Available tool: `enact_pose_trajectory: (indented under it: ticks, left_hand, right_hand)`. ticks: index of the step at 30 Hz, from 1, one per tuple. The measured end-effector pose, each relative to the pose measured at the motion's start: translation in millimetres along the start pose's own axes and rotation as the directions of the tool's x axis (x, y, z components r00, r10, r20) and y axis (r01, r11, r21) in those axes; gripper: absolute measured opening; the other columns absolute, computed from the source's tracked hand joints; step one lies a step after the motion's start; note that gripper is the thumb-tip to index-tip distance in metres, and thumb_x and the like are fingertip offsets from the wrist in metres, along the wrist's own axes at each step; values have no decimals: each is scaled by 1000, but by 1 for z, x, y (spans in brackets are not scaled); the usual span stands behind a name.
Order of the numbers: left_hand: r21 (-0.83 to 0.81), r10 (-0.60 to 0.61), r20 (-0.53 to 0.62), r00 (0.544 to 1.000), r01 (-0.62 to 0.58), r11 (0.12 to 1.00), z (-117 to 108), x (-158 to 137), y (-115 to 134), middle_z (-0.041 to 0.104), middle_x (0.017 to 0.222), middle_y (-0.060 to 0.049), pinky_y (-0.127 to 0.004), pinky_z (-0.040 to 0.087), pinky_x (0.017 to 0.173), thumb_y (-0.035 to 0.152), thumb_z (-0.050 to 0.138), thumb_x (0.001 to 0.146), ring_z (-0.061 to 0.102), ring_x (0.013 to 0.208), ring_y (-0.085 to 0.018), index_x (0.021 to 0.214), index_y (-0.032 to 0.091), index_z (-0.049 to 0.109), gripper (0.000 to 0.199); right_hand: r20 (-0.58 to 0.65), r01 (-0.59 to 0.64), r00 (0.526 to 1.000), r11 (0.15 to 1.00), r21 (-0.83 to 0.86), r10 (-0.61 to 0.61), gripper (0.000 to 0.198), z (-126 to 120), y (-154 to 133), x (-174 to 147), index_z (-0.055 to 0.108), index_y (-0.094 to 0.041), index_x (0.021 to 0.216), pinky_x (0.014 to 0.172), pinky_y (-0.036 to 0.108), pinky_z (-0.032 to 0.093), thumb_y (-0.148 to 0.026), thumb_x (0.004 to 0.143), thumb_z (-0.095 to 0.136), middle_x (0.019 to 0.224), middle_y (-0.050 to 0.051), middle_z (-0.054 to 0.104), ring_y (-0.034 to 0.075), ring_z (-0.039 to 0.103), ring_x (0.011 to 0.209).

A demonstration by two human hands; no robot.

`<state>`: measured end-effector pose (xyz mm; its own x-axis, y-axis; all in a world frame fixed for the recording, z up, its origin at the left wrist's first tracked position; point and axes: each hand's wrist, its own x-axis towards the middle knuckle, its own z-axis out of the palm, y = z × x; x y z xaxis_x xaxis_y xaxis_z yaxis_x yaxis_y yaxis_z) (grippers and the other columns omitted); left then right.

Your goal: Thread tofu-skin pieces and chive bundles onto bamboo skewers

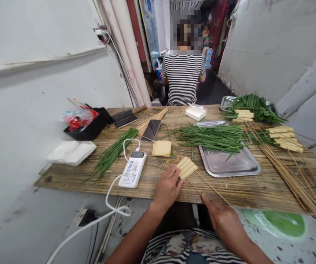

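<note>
Several pale yellow tofu skin rolls (187, 168) lie side by side near the front edge of the wooden table. My left hand (167, 189) grips their left side, thumb and fingers closed on them. Two thin bamboo skewers (215, 191) run from the rolls toward me. At the table edge my right hand (222, 217) is closed on the lower end of one skewer; part of its grip is hidden. Behind the rolls lies a stack of flat tofu skin sheets (161, 148). Green chives (213, 137) lie across a metal tray (231, 168) to the right.
Finished skewered rolls (284, 138) and loose skewers (287, 176) lie at right. To the left are a white power bank (133, 170) with a cable, more chives (116, 152), a phone (151, 130) and a black box (92, 126). A person (184, 77) in stripes faces away beyond the table.
</note>
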<state>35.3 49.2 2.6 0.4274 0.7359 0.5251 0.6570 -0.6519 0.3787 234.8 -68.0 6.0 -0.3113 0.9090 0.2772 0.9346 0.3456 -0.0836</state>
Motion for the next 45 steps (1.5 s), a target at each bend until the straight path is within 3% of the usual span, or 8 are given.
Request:
enact_pose_trajectory:
  ticks: [4,8,13,22,28,36,45]
  left_hand:
    - [-3,10,-4,1000,-10,1000,-1,1,1,63,117,-14,-42,49,97,21,59,84,57,112,-25,119,15,55,36]
    - [-2,2,-3,1000,-2,1000,1,-1,0,61,120,-12,-41,50,97,22,58,85,57,113,-24,121,17,53,37]
    - [29,-12,-59,998,14,999,7,-5,-1,60,120,-13,-41,52,94,25,61,83,59,111,-25,108,19,63,25]
    - [6,-57,-46,997,58,998,3,-5,2,60,120,-14,-39,53,92,24,62,82,60,109,-25,106,17,64,25]
    - [31,-33,-43,999,35,999,3,-5,2,60,121,-13,-37,53,93,23,61,83,59,110,-24,108,18,63,25]
    - [23,6,-55,998,-4,1000,2,-3,0,64,115,-12,-37,53,92,23,62,83,61,106,-23,107,17,64,25]
    - [73,46,-32,998,-43,996,-1,1,0,65,113,-12,-37,54,88,24,61,84,63,103,-23,105,16,64,23]
  right_hand:
    - [-99,22,995,997,-70,-29,37,-1,-2,2,62,-9,113,49,23,43,-5,85,38,66,4,63,13,56,51]
    - [-171,38,984,999,-5,-38,33,0,-3,2,63,-9,112,64,26,48,-12,90,39,69,5,61,15,57,66]
    - [-143,23,990,997,72,-12,37,4,-5,-4,57,-8,120,67,27,51,-12,90,36,80,8,63,17,60,73]
    - [-78,21,997,996,89,-14,44,-2,0,-23,51,-9,124,55,19,50,-3,85,32,82,7,65,12,62,63]
    - [-48,29,999,993,113,-24,50,11,5,-32,45,-8,129,48,21,46,-1,81,31,80,5,64,11,57,51]
    - [-17,-18,1000,992,129,20,59,20,4,-35,41,-8,133,46,23,44,2,77,29,80,5,63,12,56,50]
    - [-50,-3,999,992,125,9,57,19,3,-28,45,-7,130,49,22,47,3,77,28,87,9,66,13,60,56]
